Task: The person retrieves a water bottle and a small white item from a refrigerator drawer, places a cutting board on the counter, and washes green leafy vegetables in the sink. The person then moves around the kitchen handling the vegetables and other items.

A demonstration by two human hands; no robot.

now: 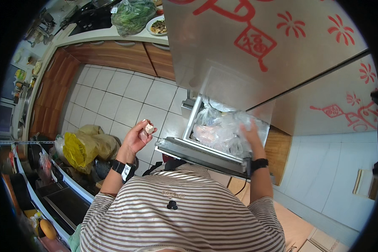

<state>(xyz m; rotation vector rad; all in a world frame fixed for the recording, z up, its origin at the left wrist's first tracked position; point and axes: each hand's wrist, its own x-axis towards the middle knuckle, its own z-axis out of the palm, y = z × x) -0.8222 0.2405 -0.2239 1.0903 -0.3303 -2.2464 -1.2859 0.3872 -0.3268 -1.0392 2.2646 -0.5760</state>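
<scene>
My left hand (137, 137) is raised over the tiled floor. In its curled fingers sits a small pale piece of food (149, 128), perhaps a garlic clove; I cannot tell exactly. To the right, a refrigerator's bottom drawer (192, 117) is pulled out in front of me. It is filled with clear plastic bags (219, 132), and something pinkish shows through one of them. My right hand (249, 130) reaches over the drawer's right side, its fingers spread and blurred by motion. It is at or just above the bags; whether it touches them is unclear.
The steel refrigerator doors (220, 37) with red decorations rise beyond the drawer. On the counter lie a bag of leafy greens (134, 17) and a plate of food (157, 26). Sacks (91, 141) and a shelving rack (55, 170) stand at left. A wall (315, 163) bounds the right.
</scene>
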